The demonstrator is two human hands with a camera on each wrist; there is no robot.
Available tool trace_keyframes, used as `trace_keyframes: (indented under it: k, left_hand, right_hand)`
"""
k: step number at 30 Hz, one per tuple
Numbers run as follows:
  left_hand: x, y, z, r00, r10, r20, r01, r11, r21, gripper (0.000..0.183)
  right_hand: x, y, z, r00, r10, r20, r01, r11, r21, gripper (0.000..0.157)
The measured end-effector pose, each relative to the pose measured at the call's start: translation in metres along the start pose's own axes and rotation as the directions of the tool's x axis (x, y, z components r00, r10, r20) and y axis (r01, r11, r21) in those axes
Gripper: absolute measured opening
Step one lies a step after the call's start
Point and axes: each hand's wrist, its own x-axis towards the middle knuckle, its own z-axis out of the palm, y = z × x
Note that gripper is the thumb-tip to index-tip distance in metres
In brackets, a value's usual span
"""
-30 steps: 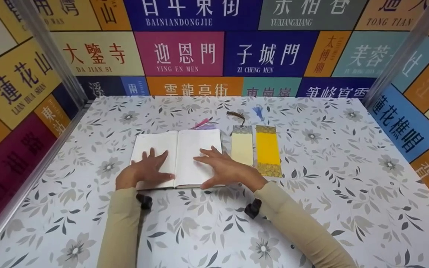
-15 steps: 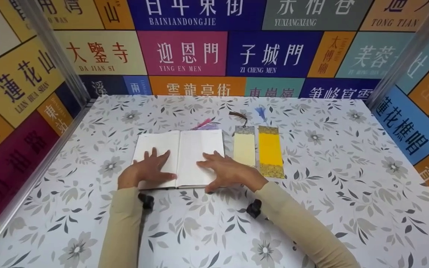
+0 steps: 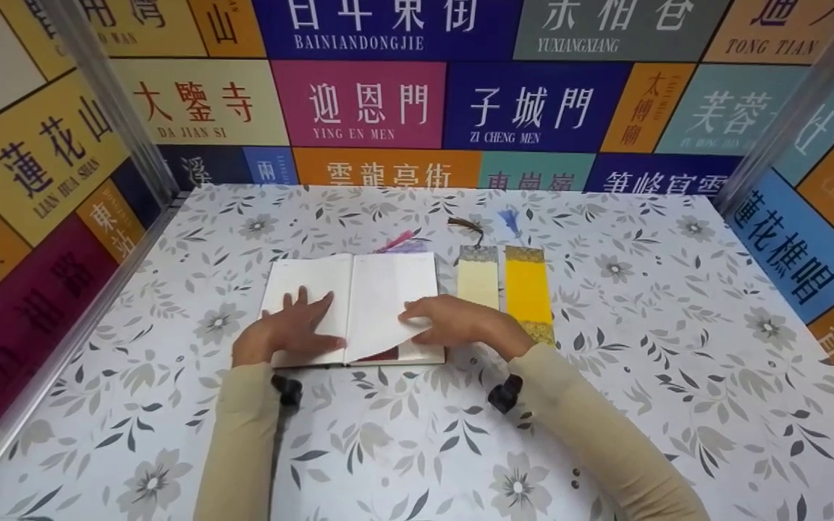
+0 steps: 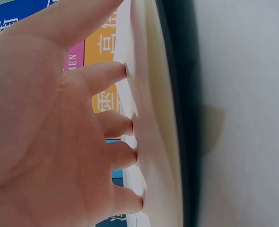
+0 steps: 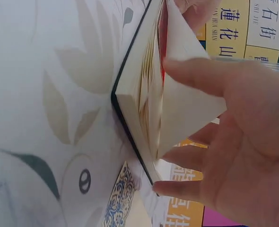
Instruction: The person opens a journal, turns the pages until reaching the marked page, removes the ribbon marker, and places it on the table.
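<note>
An open notebook [image 3: 310, 278] with blank white pages lies on the table. On its left page my left hand [image 3: 290, 333] rests with spread fingers, and the left wrist view has the fingertips [image 4: 134, 125] pressing on the paper. My right hand [image 3: 464, 318] pinches the lower right corner of a right-hand page [image 5: 187, 106] between thumb and fingers, lifting it at a slant. Beneath the raised page a dark red strip [image 3: 381, 354] shows, and in the right wrist view a red edge [image 5: 163, 35] appears between the pages. A pink and lilac tassel [image 3: 397, 241] pokes out above the notebook.
Right of the notebook lie a cream bookmark [image 3: 477, 278] with a brown tassel [image 3: 466, 226], partly behind my right hand, and a yellow bookmark [image 3: 525, 289] with a blue tassel [image 3: 509, 221]. Panels with printed signs [image 3: 359, 101] wall the floral table [image 3: 359, 449] at the back and sides.
My right hand, spread flat on the right page before, has drawn the page's lower corner up and now pinches it, uncovering the red strip. The left hand keeps its place on the left page.
</note>
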Motion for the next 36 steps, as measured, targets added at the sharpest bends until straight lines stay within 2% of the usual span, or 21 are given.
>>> trace_keyframes:
  k: [3,6,10,12,13,15,17,19,20,22,23,25,29,32,36]
  left_hand:
    - [-0.001,0.001,0.000,1.000,0.020,-0.005,-0.020,1.000,-0.007,0.098]
    - [-0.002,0.000,0.000,0.999,0.035,-0.009,-0.035,0.999,-0.009,0.098]
    - [-0.003,-0.001,-0.001,1.000,0.028,0.000,-0.028,0.999,-0.018,0.098]
    - [-0.003,-0.001,0.000,1.000,0.028,0.002,-0.028,0.999,-0.030,0.097]
    - [-0.002,-0.001,0.000,1.000,0.025,0.003,-0.025,0.999,-0.034,0.097]
    - [-0.002,-0.001,0.000,1.000,0.024,0.003,-0.023,0.999,-0.041,0.097]
    - [-0.002,-0.001,0.001,1.000,0.020,0.001,-0.020,0.999,-0.044,0.097]
    - [-0.002,-0.001,0.001,1.000,0.014,-0.002,-0.015,0.999,-0.043,0.097]
    - [-0.001,-0.001,0.001,1.000,0.014,-0.004,-0.014,0.999,-0.041,0.098]
    - [-0.001,-0.001,0.001,1.000,0.010,-0.005,-0.010,0.999,-0.040,0.098]
    - [-0.001,0.000,0.001,1.000,0.009,-0.005,-0.009,0.999,-0.037,0.098]
    - [-0.001,0.000,0.001,1.000,0.010,-0.005,-0.010,1.000,-0.028,0.097]
    - [-0.001,0.000,0.000,1.000,0.008,-0.005,-0.008,1.000,-0.016,0.097]
    - [-0.001,0.000,0.000,1.000,0.017,-0.008,-0.017,1.000,-0.004,0.097]
    - [-0.002,-0.001,0.000,0.999,0.037,-0.022,-0.037,0.999,0.009,0.097]
  right_hand:
    - [-0.001,0.004,0.000,0.992,0.011,-0.128,-0.011,1.000,0.001,0.055]
    - [0.000,0.010,0.003,0.965,0.059,-0.257,-0.046,0.997,0.056,0.066]
    - [0.006,0.015,0.007,0.905,0.159,-0.394,-0.066,0.968,0.241,0.076]
    - [0.009,0.016,0.010,0.880,0.208,-0.426,-0.033,0.923,0.383,0.076]
    - [0.010,0.016,0.011,0.871,0.235,-0.430,-0.012,0.888,0.461,0.075]
    - [0.013,0.015,0.013,0.857,0.307,-0.414,0.024,0.778,0.628,0.070]
    - [0.016,0.013,0.013,0.850,0.375,-0.370,0.056,0.634,0.771,0.062]
    - [0.019,0.011,0.013,0.847,0.425,-0.320,0.079,0.494,0.866,0.055]
    - [0.020,0.011,0.013,0.848,0.442,-0.292,0.082,0.436,0.896,0.052]
    - [0.021,0.010,0.012,0.859,0.454,-0.236,0.070,0.352,0.933,0.048]
    - [0.021,0.010,0.012,0.861,0.465,-0.206,0.048,0.329,0.943,0.050]
    - [0.021,0.011,0.013,0.867,0.471,-0.162,0.003,0.322,0.947,0.057]
    - [0.022,0.014,0.019,0.873,0.470,-0.132,-0.058,0.368,0.928,0.070]
    - [0.023,0.016,0.024,0.871,0.468,-0.151,-0.044,0.381,0.924,0.062]
    - [0.023,0.017,0.026,0.847,0.500,-0.183,-0.037,0.398,0.917,0.053]
